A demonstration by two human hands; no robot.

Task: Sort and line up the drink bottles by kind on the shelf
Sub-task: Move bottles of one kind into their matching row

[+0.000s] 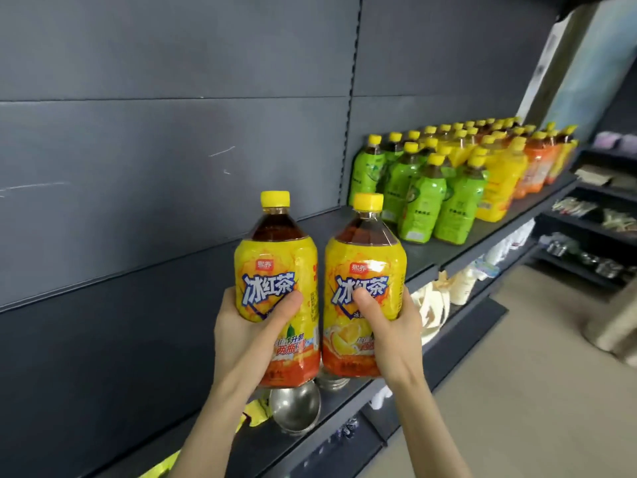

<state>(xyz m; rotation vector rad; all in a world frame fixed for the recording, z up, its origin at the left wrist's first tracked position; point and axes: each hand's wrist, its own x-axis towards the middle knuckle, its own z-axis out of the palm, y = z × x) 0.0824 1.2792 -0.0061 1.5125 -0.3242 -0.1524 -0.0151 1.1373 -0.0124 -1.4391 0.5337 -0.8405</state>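
Drink bottles (458, 188) already stand in a block at the far right of the shelf (510, 225) you face. The green group (417, 201) is nearest you, then the yellow group (499, 188), then orange beyond, all upright.

You also hold two more in the air in front of that shelf, upright, side by side and close together.

Your left hand (248, 326) is wrapped round the lower half of the left bottle (275, 267), thumb lying across the label. Your right hand (396, 332) grips the right bottle (365, 263) the same way.

Both labels are yellow with the same big lettering, but look lower down. The left one shows something green, and the right one shows a slice of yellow fruit. Its cap also looks a shade more orange. I judge them to be two kinds, though I cannot be sure.

So compare each with the yellow group before you set anything down. Each one should go beside its match, label outward and base flat on the board.

Set them down one at a time, I'd say. With both hands full you cannot steady a neighbour. The standing bottles are packed close, so a nudge could topple a row.

Your grip sits low, which suits an upright set-down. Mind the steel bowl (294, 408) on the level below, under your left hand.
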